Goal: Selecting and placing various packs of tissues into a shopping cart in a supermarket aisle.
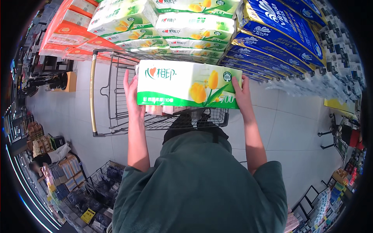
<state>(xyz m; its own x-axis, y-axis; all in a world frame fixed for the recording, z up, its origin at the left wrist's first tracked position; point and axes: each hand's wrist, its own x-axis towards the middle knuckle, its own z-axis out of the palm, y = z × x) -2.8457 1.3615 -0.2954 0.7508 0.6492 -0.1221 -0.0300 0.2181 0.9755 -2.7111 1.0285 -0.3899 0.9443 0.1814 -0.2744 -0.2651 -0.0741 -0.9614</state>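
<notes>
Between my two hands is a long white and green pack of toilet rolls (175,83), printed with yellow tulips. My left hand (132,91) grips its left end, fingers up along the side. At the right end my right hand (243,95) presses, thumb on the front face. The pack is held level above a dark wire shopping cart (116,93), hiding much of it. Below the pack's lower edge, part of some pale pinkish packs (155,110) shows inside the cart.
Ahead rise stacks of matching green and white packs (194,33), with orange-red packs (74,33) to the left and blue packs (272,33) to the right. A yellow cart handle (93,95) stands at the left. Another person (54,155) is at the lower left, near shelves.
</notes>
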